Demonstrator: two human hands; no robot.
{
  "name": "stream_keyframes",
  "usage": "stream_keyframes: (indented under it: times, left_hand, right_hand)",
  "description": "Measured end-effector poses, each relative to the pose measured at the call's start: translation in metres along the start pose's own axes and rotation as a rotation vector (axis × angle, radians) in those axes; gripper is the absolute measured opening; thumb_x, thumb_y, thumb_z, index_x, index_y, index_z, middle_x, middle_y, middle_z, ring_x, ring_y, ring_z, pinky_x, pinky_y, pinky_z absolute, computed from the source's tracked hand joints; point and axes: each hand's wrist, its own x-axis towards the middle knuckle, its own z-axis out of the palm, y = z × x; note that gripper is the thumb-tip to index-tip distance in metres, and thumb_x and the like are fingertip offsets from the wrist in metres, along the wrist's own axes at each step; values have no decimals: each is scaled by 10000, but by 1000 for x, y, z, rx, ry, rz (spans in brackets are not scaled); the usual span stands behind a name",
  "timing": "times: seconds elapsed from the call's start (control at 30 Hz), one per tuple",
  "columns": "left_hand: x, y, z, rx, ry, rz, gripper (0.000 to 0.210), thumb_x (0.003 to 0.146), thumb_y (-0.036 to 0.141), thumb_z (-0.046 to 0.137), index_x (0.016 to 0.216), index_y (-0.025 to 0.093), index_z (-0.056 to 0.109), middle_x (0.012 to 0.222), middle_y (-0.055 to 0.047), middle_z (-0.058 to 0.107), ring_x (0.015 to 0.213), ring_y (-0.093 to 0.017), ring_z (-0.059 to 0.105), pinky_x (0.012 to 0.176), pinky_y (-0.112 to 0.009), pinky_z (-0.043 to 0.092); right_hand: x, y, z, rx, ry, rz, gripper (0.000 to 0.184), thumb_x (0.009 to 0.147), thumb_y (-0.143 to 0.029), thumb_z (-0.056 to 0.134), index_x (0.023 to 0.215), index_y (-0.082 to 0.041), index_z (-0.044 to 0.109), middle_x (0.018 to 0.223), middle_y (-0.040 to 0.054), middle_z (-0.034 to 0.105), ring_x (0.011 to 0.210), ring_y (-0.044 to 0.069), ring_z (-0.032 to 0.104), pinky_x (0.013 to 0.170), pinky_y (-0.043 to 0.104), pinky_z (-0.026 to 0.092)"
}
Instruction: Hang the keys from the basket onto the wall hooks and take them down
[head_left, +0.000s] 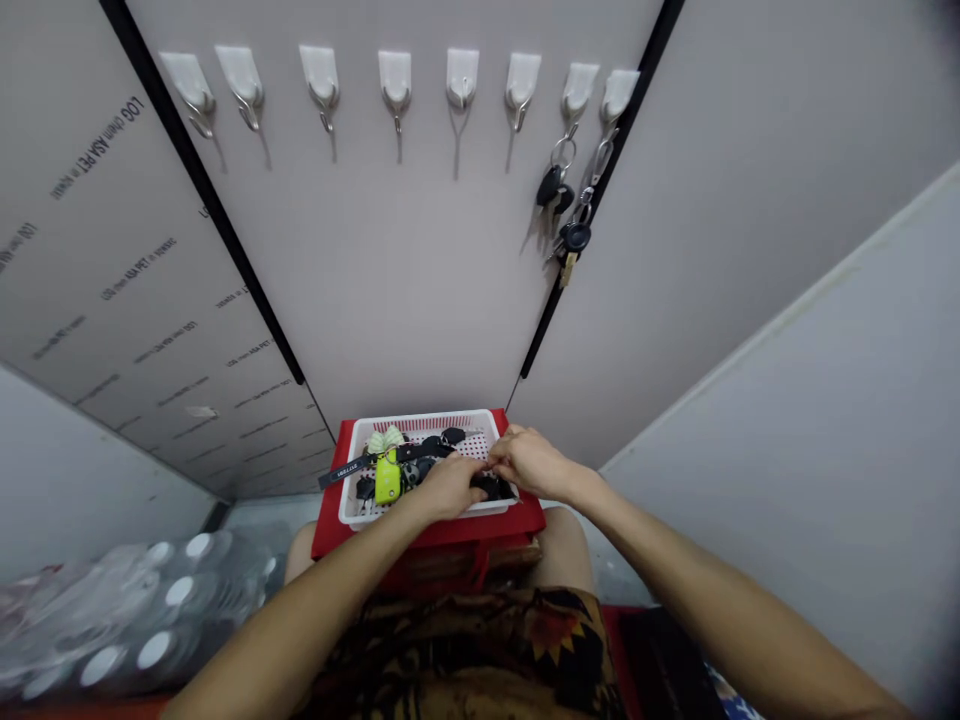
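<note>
A white plastic basket [347, 508] holds several keys and key fobs. Inside its right part, my left hand [450, 487] has its fingers curled against black keys [491, 488]. My right hand [531, 462] reaches over the basket's right rim, with thumb and fingers pinched together close to my left fingertips. Whatever lies between the fingers is too small and covered to make out. Left of my hands are a yellow-green key case [388, 478], a black strap with white lettering [345, 472] and a pale green bow [385, 440]. A black key [454, 436] lies near the back.
Under the basket is a red surface [330, 530]. Several white hooks [395, 75] line the wall panel; two key bunches [553, 188] [574, 238] hang at the right end. Bottles with white caps [180, 590] stand at lower left. A white wall [825, 400] rises on the right.
</note>
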Motion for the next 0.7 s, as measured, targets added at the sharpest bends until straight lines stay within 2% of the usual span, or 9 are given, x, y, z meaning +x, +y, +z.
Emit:
stream_keyframes:
  times: [0.07,0.17,0.33,0.47,0.57,0.7]
  left_hand:
    - [1,0,-1,-12,-27,-2,255,577,214,492,829,201,531,793,-7,563,770,-157,457,690,-255,347]
    - [3,-2,-1,-125,41,-17,141,572,186,486,707,179,526,680,10,541,686,-129,457,649,-238,343]
    - [9,-7,-11,-699,248,-179,47,586,126,433,621,148,410,504,59,405,484,-53,381,484,-164,305]
    - [9,-7,-31,-1026,280,-254,76,587,154,444,615,150,374,449,87,350,409,-29,328,435,-148,270]
    - [5,-6,-44,-1080,290,-270,103,588,201,464,643,148,395,454,85,368,414,-31,340,439,-152,274]
    - [-1,-10,-56,-1007,339,-268,74,589,191,466,617,136,424,467,77,376,437,-28,334,447,-151,254]
  right_hand:
    - [-1,2,-1,39,-7,-17,171,648,-180,430,739,-199,573,697,23,587,738,147,439,640,238,291]
    - [-5,6,-2,100,22,-25,191,641,-185,436,779,-198,569,720,21,588,737,145,451,669,239,307]
    - [-6,5,-7,275,178,29,261,664,-208,408,886,-171,539,786,35,582,732,134,468,672,230,339]
    - [3,-3,-10,416,255,43,307,667,-236,412,950,-163,504,806,42,573,719,128,488,660,232,353]
    - [13,-9,-12,502,272,6,271,676,-210,391,913,-170,518,791,26,575,689,116,496,635,225,360]
    - [21,-11,-16,554,352,21,203,696,-215,369,720,-154,560,689,19,567,639,103,490,603,215,360]
